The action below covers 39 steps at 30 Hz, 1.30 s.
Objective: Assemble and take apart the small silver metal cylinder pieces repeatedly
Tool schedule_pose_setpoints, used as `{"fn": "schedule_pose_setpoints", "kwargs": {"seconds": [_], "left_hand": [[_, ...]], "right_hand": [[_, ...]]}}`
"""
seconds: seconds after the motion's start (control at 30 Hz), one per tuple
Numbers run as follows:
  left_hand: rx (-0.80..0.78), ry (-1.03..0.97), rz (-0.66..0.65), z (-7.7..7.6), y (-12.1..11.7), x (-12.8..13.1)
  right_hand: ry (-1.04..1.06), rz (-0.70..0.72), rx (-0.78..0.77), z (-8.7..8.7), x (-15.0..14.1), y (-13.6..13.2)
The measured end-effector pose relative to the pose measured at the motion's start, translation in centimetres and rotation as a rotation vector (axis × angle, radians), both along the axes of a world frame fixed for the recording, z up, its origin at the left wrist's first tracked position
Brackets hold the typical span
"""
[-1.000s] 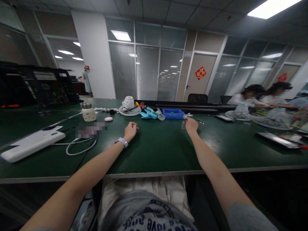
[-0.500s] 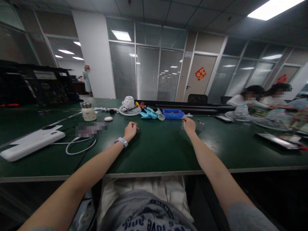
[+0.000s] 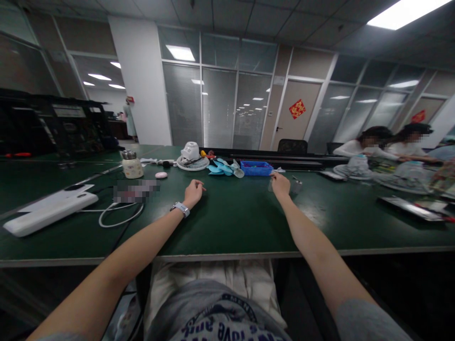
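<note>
My left hand [image 3: 192, 192] rests on the green table [image 3: 231, 222], fingers curled in a loose fist, a watch on the wrist; nothing shows in it. My right hand [image 3: 280, 183] reaches far forward, fingers pinched near a small grey metal part [image 3: 295, 185] standing on the table; whether it holds a second small piece is hidden behind the hand. Just beyond lie a blue tray [image 3: 256, 167], light-blue fan blades [image 3: 223, 168] and a white fan body on its grille [image 3: 192, 157].
At the left lie a white power bank [image 3: 50, 211] with a looped white cable [image 3: 119, 215], a small jar [image 3: 131, 166] and a pink disc [image 3: 161, 174]. Two people sit at the far right with clutter before them. A dark tablet-like slab [image 3: 408, 206] lies right.
My right hand has lifted slightly and drawn a little left, off the two small metal parts it was over. My left hand has stayed put.
</note>
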<state>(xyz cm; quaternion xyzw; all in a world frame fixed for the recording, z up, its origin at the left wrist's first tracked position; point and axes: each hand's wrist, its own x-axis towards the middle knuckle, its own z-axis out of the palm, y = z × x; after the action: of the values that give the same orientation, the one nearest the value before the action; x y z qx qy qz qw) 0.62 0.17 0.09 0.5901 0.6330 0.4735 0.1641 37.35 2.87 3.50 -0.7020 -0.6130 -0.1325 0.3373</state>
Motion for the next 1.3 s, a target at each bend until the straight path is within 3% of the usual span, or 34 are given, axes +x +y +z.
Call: {"fn": "schedule_pose_setpoints", "kwargs": {"seconds": [0.2, 0.43, 0.57, 1.07, 1.17, 1.3], "left_hand": [[-0.004, -0.002, 0.0, 0.0, 0.0, -0.1], [0.002, 0.009, 0.002, 0.0, -0.2, 0.0], [-0.007, 0.02, 0.005, 0.1, -0.2, 0.0], [-0.013, 0.024, -0.015, 0.1, -0.3, -0.1], [-0.013, 0.027, -0.01, 0.1, -0.2, 0.0], [-0.013, 0.01, -0.024, 0.2, -0.4, 0.1]], "right_hand": [[-0.018, -0.051, -0.063, 0.3, -0.5, -0.4], [-0.077, -0.046, -0.047, -0.6, -0.1, 0.1], [-0.092, -0.051, -0.144, -1.0, 0.1, 0.1], [0.117, -0.095, -0.211, -1.5, -0.7, -0.2], [0.149, -0.03, -0.125, -1.0, -2.6, -0.3], [0.184, 0.275, -0.058, -0.8, -7.9, -0.8]]}}
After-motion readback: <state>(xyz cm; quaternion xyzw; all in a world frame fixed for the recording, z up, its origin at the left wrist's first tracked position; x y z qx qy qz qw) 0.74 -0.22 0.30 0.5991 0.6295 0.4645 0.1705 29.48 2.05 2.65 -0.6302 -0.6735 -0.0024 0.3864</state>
